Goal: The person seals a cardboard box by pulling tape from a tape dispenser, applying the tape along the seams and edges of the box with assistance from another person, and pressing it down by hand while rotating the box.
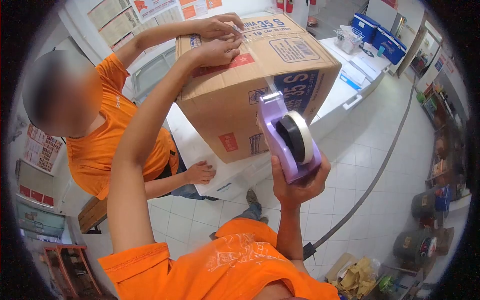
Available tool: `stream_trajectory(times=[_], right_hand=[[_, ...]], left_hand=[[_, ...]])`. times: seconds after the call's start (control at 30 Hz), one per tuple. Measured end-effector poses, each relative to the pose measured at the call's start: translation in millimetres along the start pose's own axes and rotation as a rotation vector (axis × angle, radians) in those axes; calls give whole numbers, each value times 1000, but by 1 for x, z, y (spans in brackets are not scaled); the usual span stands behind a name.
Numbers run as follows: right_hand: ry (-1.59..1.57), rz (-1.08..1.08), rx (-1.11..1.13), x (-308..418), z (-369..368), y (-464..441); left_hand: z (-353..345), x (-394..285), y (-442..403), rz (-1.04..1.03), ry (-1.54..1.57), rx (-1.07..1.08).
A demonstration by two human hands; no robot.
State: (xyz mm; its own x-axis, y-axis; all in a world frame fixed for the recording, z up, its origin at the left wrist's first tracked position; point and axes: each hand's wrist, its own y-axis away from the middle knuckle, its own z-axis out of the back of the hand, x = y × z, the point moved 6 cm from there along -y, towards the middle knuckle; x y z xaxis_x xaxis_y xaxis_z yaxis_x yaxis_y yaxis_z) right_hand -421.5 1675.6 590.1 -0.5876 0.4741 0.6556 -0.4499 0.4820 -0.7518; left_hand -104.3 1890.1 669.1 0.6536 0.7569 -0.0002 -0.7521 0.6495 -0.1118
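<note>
At the bottom, nearest the camera, is the wearer's orange T-shirt (225, 265). The right hand (300, 182) is closed around the lower end of a purple tape dispenser (280, 145), which is tilted, its metal-tipped end up toward the box. A pale roll of tape (306, 137) sits in it, and a clear strip (270, 85) runs from the dispenser onto the box.

The left hand (218, 52) reaches up to the top of a large brown cardboard box (215, 120), fingers bent and resting near the tape line; whether they pinch anything, I cannot tell. The box, printed in blue and red, with "35 S" readable, stands on a white table (227, 181).

To the left, a co-worker in an orange shirt (132, 135) stands beside the table. One of that person's hands (220, 26) is on the box top, just beyond the wearer's left hand; the other (200, 173) lies on the tabletop near the box.

Farther along the table are papers (353, 76), a white basket (347, 41) and two blue coolers (389, 45). At the lower right, crumpled brown paper (361, 280) lies on the white tiled floor (350, 185). Posters (116, 31) hang on the wall behind.
</note>
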Motion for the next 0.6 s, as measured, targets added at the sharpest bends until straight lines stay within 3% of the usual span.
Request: stream_trajectory(times=[0.2, 0.3, 0.4, 0.5, 0.6], right_hand=[[-47, -73, 32, -2, 4, 9], [-43, -92, 33, -2, 13, 17], [-10, -34, 0, -4, 21, 23], [2, -20, -19, -4, 26, 26], [3, -32, -17, -3, 32, 31]], left_hand=[[-5, 7, -2, 22, 79, 7], [-1, 1, 0, 102, 83, 90], [-4, 5, -3, 177, 198, 39], [-10, 9, -5, -58, 248, -252], [-8, -1, 0, -160, 32, -230]])
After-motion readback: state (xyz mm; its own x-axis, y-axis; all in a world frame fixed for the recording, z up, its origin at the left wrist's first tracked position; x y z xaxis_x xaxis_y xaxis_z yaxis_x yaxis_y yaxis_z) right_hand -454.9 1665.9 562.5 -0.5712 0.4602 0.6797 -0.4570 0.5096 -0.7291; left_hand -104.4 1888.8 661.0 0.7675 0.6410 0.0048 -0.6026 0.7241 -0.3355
